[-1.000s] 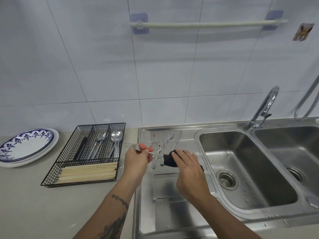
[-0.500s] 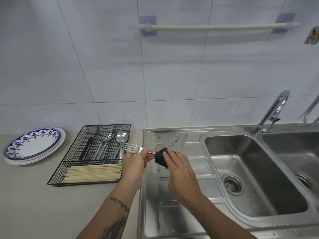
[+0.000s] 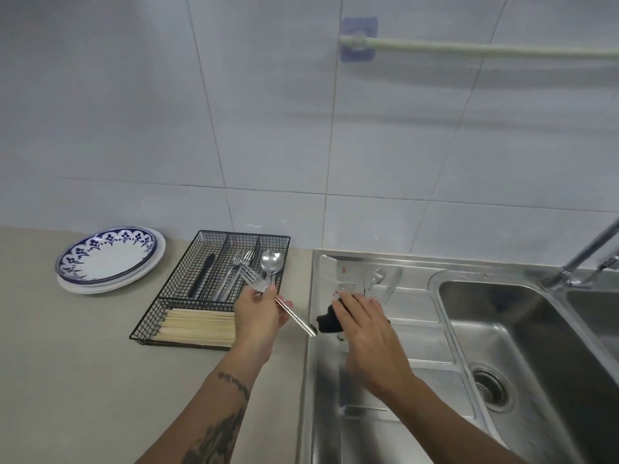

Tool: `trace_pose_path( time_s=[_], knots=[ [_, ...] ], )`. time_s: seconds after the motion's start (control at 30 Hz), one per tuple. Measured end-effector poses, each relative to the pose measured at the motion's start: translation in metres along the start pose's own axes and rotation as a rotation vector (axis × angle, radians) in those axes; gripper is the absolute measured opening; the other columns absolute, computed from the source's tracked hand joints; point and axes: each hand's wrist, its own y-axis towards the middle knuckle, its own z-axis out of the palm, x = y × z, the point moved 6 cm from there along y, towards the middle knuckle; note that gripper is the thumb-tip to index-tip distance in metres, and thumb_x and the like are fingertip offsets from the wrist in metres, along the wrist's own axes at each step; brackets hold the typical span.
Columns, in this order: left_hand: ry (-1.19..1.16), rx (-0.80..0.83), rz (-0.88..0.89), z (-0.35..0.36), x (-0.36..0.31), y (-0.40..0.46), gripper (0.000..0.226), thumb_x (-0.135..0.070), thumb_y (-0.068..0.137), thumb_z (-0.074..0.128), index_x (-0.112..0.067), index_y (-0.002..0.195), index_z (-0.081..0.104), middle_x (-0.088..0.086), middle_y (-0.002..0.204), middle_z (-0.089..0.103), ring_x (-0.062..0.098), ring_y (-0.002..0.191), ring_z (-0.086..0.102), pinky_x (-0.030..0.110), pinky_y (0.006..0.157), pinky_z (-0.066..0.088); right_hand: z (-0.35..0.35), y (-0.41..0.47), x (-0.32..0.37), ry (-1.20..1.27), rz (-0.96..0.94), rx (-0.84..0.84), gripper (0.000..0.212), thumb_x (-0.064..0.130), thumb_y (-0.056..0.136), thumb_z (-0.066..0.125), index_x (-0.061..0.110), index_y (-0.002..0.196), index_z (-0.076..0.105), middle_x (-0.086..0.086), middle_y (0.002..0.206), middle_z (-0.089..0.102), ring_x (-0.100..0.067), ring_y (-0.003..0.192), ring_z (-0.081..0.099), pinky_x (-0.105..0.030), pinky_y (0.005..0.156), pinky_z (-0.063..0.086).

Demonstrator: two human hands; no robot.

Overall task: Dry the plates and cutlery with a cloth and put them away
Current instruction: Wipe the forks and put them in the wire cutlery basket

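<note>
The left hand (image 3: 256, 318) grips a fork (image 3: 268, 298) near its neck, tines pointing up and left over the near right corner of the wire tray (image 3: 152, 318), handle slanting down to the right toward the sink edge. The right hand (image 3: 368, 336) presses down on a dark cloth (image 3: 328, 323), fingers closed over it, above the steel drainboard (image 3: 415, 306); the fork's handle tip ends just beside the cloth. The tray sits on the table (image 3: 67, 380) left of the sink. Its back compartments hold a dark utensil (image 3: 202, 274), forks (image 3: 239, 269) and spoons (image 3: 271, 262); its front compartment holds pale chopsticks (image 3: 197, 324). Further left, a blue-patterned plate (image 3: 107, 256) lies stacked on a white plate (image 3: 147, 279), well apart from both hands. More cutlery (image 3: 390, 283) lies on the drainboard behind the right hand, too blurred to tell which pieces. The basin (image 3: 522, 346) and tap (image 3: 582, 259) lie to the right
</note>
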Motion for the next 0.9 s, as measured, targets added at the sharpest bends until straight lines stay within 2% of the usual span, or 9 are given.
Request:
trace_pose_path(
  time_s=[0.13,0.33,0.4,0.5,0.6,0.7,0.77,0.83,0.9],
  knots=[
    [0.192,-0.009,0.011,-0.009,-0.003,0.02,0.025,-0.026,0.102,0.054,-0.008,0.088,0.067,0.008,0.071,0.066,0.017,0.058,0.057,0.03,0.057,0.046,0.001,0.026,0.007,0.043,-0.041,-0.065,0.073,-0.004,0.057,0.073,0.013,0.127,0.057,-0.008,0.133,0.055,-0.03,0.125,0.049,-0.047,0.111,0.032],
    [0.221,-0.081,-0.091,-0.035,-0.028,0.081,0.024,-0.015,0.099,0.054,-0.007,0.078,0.062,0.01,0.073,0.059,0.023,0.071,0.054,0.044,0.073,0.052,0.021,0.047,0.002,0.114,0.003,-0.068,0.08,-0.012,0.052,0.078,0.01,0.127,0.059,-0.009,0.131,0.057,-0.029,0.121,0.052,-0.052,0.104,0.042],
    [0.352,-0.076,-0.068,-0.036,-0.041,0.103,0.018,-0.004,0.096,0.049,-0.009,0.087,0.064,0.006,0.08,0.061,0.02,0.066,0.049,0.037,0.061,0.044,0.03,0.048,-0.003,0.141,0.027,-0.039,0.081,-0.012,0.053,0.079,0.011,0.128,0.059,-0.007,0.132,0.056,-0.028,0.12,0.051,-0.052,0.095,0.05],
    [0.531,-0.072,0.013,-0.034,-0.058,0.13,0.034,0.0,0.095,0.048,-0.012,0.124,0.064,-0.001,0.098,0.067,0.009,0.056,0.045,0.02,0.046,0.038,0.044,0.043,-0.016,0.174,0.067,0.022,0.085,-0.008,0.05,0.082,0.013,0.128,0.058,-0.003,0.134,0.053,-0.026,0.12,0.05,-0.049,0.09,0.053],
    [0.729,-0.089,0.077,-0.034,-0.061,0.148,0.035,-0.007,0.096,0.054,-0.009,0.13,0.062,0.003,0.102,0.067,0.009,0.057,0.052,0.019,0.04,0.039,0.048,0.035,-0.032,0.196,0.147,0.101,0.101,0.01,0.032,0.096,0.013,0.127,0.059,-0.001,0.132,0.052,-0.025,0.116,0.052,-0.046,0.091,0.054],
    [0.966,-0.063,0.144,-0.027,-0.056,0.158,0.031,-0.007,0.094,0.055,-0.007,0.123,0.066,0.0,0.088,0.063,0.007,0.062,0.052,0.017,0.046,0.035,0.042,0.028,-0.053,0.221,0.233,0.036,0.079,-0.007,0.051,0.083,0.012,0.125,0.061,-0.003,0.13,0.054,-0.027,0.113,0.054,-0.049,0.085,0.056],
    [1.065,-0.084,0.205,-0.023,-0.055,0.159,0.034,-0.007,0.092,0.056,-0.01,0.124,0.067,0.005,0.095,0.066,0.009,0.064,0.055,0.018,0.047,0.038,0.038,0.021,-0.074,0.239,0.322,-0.023,0.069,-0.015,0.063,0.067,0.012,0.126,0.06,-0.002,0.131,0.055,-0.028,0.115,0.053,-0.049,0.086,0.055],
    [1.083,-0.103,0.285,-0.015,-0.058,0.152,0.039,-0.004,0.088,0.057,-0.012,0.125,0.066,0.009,0.106,0.068,0.017,0.072,0.063,0.03,0.057,0.055,0.037,0.012,-0.096,0.262,0.395,-0.064,0.068,-0.017,0.066,0.06,0.012,0.128,0.06,-0.002,0.132,0.054,-0.026,0.117,0.052,-0.045,0.092,0.053],
    [1.057,-0.095,0.415,0.004,-0.061,0.137,0.038,-0.001,0.086,0.056,-0.013,0.12,0.067,0.008,0.111,0.067,0.022,0.084,0.065,0.041,0.074,0.06,0.037,0.003,-0.114,0.28,0.458,-0.095,0.067,-0.017,0.069,0.055,0.012,0.13,0.059,-0.002,0.134,0.053,-0.024,0.121,0.05,-0.039,0.099,0.047]
  ],
)
